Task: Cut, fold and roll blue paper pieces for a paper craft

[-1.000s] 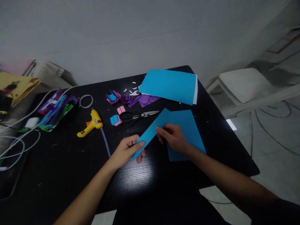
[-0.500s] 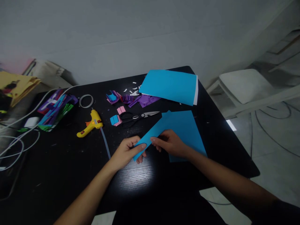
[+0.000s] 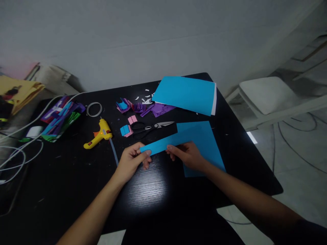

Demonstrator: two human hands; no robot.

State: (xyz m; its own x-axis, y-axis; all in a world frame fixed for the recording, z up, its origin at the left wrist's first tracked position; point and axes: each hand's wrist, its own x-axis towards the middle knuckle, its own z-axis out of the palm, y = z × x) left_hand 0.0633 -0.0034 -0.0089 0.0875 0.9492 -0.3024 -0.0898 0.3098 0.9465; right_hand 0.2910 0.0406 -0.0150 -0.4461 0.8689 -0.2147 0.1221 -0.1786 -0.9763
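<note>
A blue paper strip [image 3: 160, 144] is stretched between my two hands above the black table. My left hand [image 3: 134, 158] pinches its left end, thumb on top. My right hand [image 3: 186, 154] grips the strip farther along, near its lower edge. Beyond that hand the strip overlaps a blue sheet [image 3: 204, 143] lying on the table, so its right end is hard to tell apart. Black-handled scissors [image 3: 155, 126] lie just behind the strip. Small folded blue and pink paper pieces [image 3: 125, 130] rest beside the scissors' handles.
A yellow glue gun [image 3: 100, 133] lies left on the black table [image 3: 76, 190], near a tape ring [image 3: 94, 109]. Blue sheets [image 3: 185, 93], purple paper [image 3: 160, 109] and white scraps are at the back. Colored strips [image 3: 60, 117] and white cables [image 3: 17, 149] lie far left.
My left hand has moved left and slightly up with its end of the strip. The strip has swung from a steep diagonal to a flatter angle. My right hand has barely moved.
</note>
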